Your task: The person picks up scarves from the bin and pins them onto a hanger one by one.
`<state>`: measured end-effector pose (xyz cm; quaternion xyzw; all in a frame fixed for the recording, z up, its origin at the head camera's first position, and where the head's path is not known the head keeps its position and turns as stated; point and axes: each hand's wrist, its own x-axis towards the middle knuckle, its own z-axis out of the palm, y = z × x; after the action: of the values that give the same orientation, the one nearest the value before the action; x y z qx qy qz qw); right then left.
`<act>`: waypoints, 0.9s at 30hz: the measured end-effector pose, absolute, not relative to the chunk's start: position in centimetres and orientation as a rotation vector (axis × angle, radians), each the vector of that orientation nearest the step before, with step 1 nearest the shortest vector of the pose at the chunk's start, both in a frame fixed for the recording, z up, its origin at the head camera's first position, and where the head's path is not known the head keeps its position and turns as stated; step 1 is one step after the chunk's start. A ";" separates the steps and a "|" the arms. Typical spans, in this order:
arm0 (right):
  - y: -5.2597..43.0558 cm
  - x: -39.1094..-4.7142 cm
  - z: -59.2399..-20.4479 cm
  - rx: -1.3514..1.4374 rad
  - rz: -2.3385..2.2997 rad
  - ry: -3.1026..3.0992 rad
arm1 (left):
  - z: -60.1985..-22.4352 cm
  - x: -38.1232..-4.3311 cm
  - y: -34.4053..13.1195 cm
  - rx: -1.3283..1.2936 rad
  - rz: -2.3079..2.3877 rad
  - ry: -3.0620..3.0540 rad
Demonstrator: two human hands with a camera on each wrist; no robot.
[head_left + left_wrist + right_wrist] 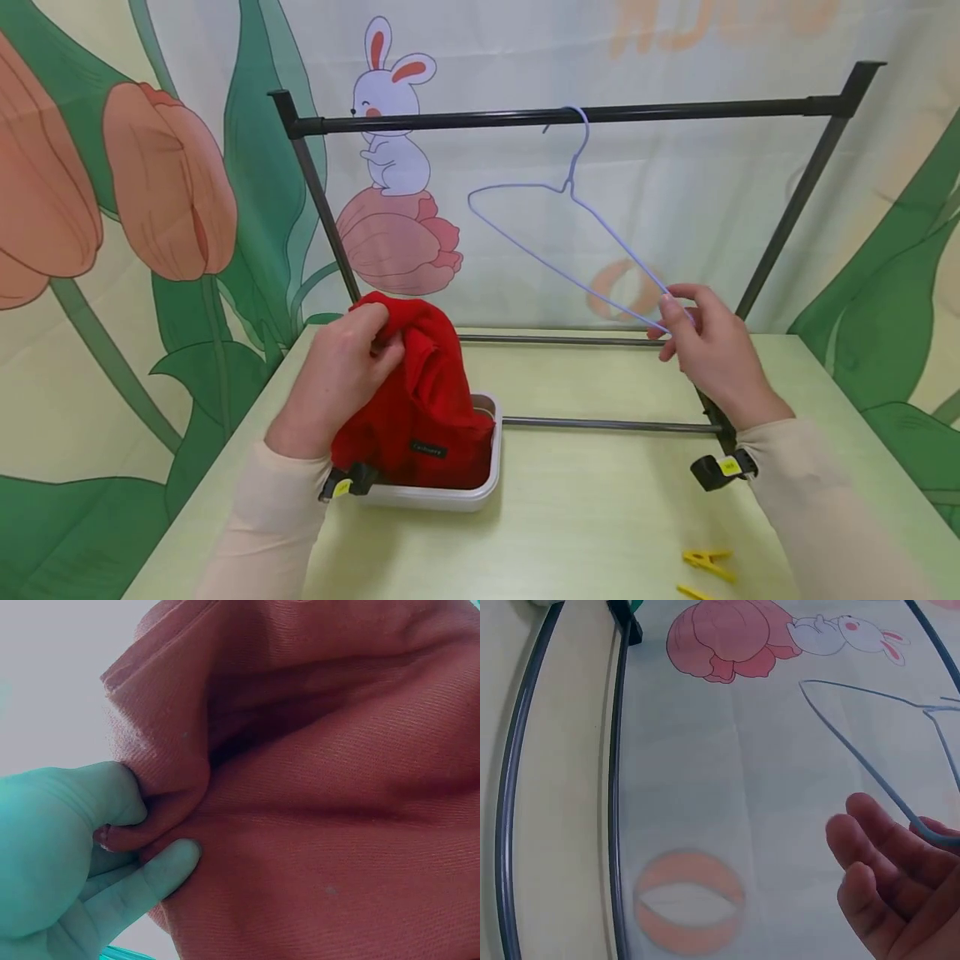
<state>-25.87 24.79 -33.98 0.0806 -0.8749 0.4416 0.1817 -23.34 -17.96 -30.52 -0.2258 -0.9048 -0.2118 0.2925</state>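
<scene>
Red garment [427,392], center-left, is being bunched by left hand [341,375]; right hand [708,337] is pinching hanger [558,242] corner, w/ steadier tilt advisable.

1. Standing on the table [585,500]: a clothes rack [570,115], its top bar spanning left to right at the far side, its base rails lying along the tabletop.
2. Hanging from the top bar, right of centre: a wire hanger [558,242], tilted, lower right corner pinched by the right hand [708,346].
3. Sitting on the table at the rack's left foot: a tray [450,497].
4. Resting in the tray, partly lifted above it: a garment [431,400], gripped at its upper left by the left hand [337,375].
5. Lying near the table's front right edge: two clothespins [708,562].
6. Hanging behind the rack and table: a printed backdrop [150,208].
</scene>
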 end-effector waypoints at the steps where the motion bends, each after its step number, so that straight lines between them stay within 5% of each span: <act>1: 24.7 -25.9 -33.9 0.236 1.202 -2.494 | -30.6 -23.3 -17.9 -0.601 -0.565 -2.412; 27: 24.4 -24.1 -32.2 0.251 0.920 -2.143 | -31.2 -23.3 -18.0 -0.577 -0.580 -2.410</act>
<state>-24.15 24.40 -32.24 0.0988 -0.8421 0.3615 0.3878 -23.29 -17.96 -31.20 -0.2166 -0.9052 -0.2178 0.2937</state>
